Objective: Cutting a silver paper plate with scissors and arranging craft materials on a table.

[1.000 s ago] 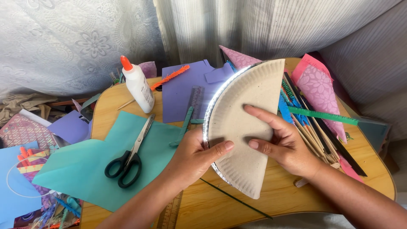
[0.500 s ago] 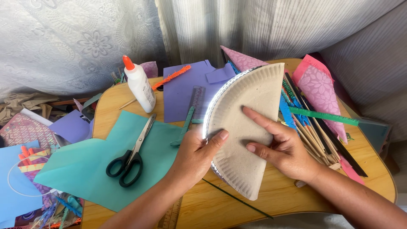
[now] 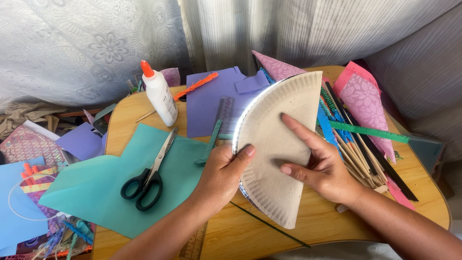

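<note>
A paper plate [image 3: 269,183] folded in half lies on the wooden table [image 3: 332,226], its fold running from upper right to lower middle. My left hand [image 3: 222,174] grips its curved left rim, thumb on top. My right hand [image 3: 321,166] presses flat on the plate, fingers spread along its right side near the fold. Black-handled scissors [image 3: 147,175] rest on a teal paper sheet [image 3: 96,190] to the left of my left hand.
A white glue bottle [image 3: 159,96] with an orange cap stands at the back left. Purple paper [image 3: 207,101], a clear ruler [image 3: 224,115], pink patterned paper [image 3: 363,101], a green strip [image 3: 370,131] and several wooden sticks [image 3: 358,161] surround the plate. More paper scraps lie at far left.
My left thumb has slid a little up the plate's rim and my right fingers have shifted slightly over the folded plate. The plate stays folded in place.
</note>
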